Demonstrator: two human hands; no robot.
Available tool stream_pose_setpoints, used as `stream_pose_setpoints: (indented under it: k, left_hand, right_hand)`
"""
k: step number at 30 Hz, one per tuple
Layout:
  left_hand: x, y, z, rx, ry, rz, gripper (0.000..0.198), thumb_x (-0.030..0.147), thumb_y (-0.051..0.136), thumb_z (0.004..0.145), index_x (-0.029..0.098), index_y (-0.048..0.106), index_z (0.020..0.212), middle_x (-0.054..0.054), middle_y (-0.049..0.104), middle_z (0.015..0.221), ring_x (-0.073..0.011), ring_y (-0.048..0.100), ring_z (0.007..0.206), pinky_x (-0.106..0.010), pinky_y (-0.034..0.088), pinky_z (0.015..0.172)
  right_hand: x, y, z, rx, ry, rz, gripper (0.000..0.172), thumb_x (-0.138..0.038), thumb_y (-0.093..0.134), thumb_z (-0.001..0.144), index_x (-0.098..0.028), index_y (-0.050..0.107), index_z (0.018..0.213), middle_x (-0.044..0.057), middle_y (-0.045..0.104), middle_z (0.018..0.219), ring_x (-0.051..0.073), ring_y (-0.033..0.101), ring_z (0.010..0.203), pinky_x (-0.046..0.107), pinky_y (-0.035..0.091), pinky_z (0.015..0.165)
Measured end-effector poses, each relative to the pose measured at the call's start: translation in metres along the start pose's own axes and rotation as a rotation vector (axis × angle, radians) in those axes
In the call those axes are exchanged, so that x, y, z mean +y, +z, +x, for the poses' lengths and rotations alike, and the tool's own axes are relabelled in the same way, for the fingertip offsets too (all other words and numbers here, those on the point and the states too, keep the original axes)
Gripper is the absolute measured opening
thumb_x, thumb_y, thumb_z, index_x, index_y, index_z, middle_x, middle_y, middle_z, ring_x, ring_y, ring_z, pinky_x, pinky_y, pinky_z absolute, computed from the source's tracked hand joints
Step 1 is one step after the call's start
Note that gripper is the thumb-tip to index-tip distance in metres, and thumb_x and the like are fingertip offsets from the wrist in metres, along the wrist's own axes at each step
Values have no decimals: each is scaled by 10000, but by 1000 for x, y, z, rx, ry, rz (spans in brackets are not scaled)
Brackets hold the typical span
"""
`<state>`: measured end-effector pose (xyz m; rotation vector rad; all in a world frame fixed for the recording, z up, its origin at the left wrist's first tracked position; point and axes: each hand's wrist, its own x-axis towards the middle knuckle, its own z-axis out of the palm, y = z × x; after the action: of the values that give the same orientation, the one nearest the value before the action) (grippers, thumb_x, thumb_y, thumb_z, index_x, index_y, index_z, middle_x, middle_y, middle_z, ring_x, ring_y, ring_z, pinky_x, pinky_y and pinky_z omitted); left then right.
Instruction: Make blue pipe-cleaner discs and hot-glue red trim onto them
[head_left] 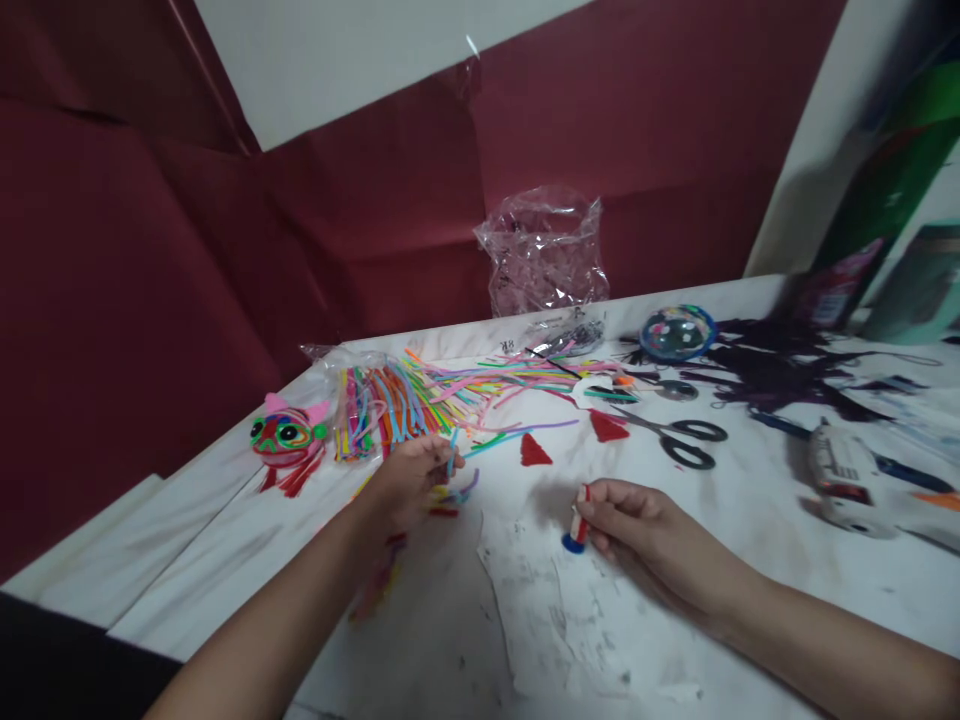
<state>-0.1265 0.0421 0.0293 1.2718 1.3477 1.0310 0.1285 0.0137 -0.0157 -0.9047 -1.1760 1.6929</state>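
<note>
My left hand (412,482) is closed in a pinch, with a short light blue pipe cleaner (452,452) standing up from the fingertips. Several loose coloured pipe cleaner pieces (465,488) lie around and under it. To the right, the fingers of my right hand (637,525) are closed on a small white cylinder with a red stripe (577,525). Its lower end has a round blue base (574,543), close above the table. Two red fuzzy triangles (535,450) lie beyond the hands. A pair of dark-handled scissors (686,440) rests past my right hand.
A clear bag of coloured pipe cleaners (382,405) lies at the back left, beside a red figure with pink ears (289,440). A crumpled clear bag (547,260) stands against the wall. At right are a clear dome (677,333), dark strands (780,370) and a white glue-gun-like tool (844,475).
</note>
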Motion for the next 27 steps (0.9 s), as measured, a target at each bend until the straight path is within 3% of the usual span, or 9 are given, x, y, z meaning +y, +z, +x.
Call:
stream_pose_setpoints:
  k: [6, 9, 12, 17, 19, 24, 27]
  left_hand:
    - [-2, -5, -9, -23, -20, 99, 150, 300, 494, 729, 155, 524, 701, -27, 621, 705, -117, 565, 538, -273, 458, 561]
    - [-11, 3, -20, -118, -17, 210, 98, 247, 523, 702, 158, 563, 715, -52, 665, 800, -173, 628, 705, -332, 479, 703]
    - [-18, 7, -28, -155, 41, 386, 59, 188, 601, 638, 176, 605, 696, -27, 677, 851, -195, 600, 854, -314, 427, 804]
    - [-14, 3, -32, 46, 105, 516, 55, 207, 517, 699, 180, 560, 676, 6, 587, 710, -167, 521, 729, -273, 391, 675]
    - [-11, 13, -33, 59, 101, 459, 83, 239, 502, 716, 175, 549, 690, 25, 535, 638, -137, 485, 634, -249, 373, 612]
    - [-14, 66, -32, -160, -4, 50, 147, 293, 592, 623, 151, 556, 640, 25, 545, 585, -84, 453, 494, -222, 365, 529]
    - [-20, 90, -31, -214, -49, -48, 143, 290, 595, 607, 153, 554, 613, 32, 529, 528, -84, 455, 461, -222, 366, 508]
  right_hand:
    - [1, 0, -1, 5, 9, -45, 303, -436, 712, 665, -160, 599, 611, -2, 600, 565, 79, 379, 467, 232, 264, 473]
    - [1, 2, -2, 3, 10, -53, 308, -442, 720, 650, -162, 599, 604, -3, 598, 570, 82, 390, 468, 235, 264, 470]
    - [1, 1, -2, -2, 7, -56, 299, -429, 714, 662, -160, 601, 600, -9, 590, 563, 75, 379, 463, 235, 258, 469]
    - [4, 0, -2, 8, 8, -70, 301, -433, 705, 676, -161, 596, 605, -10, 588, 558, 72, 366, 455, 235, 243, 461]
    - [5, 0, -2, 10, 5, -75, 294, -427, 710, 671, -164, 594, 610, -14, 583, 549, 73, 363, 452, 236, 239, 459]
    - [3, 2, -2, 12, -31, -47, 267, -402, 704, 674, -168, 593, 604, -20, 567, 525, 73, 360, 439, 246, 247, 464]
    - [1, 2, -2, 23, -55, -26, 262, -394, 690, 686, -170, 587, 599, -28, 545, 507, 74, 360, 437, 245, 247, 462]
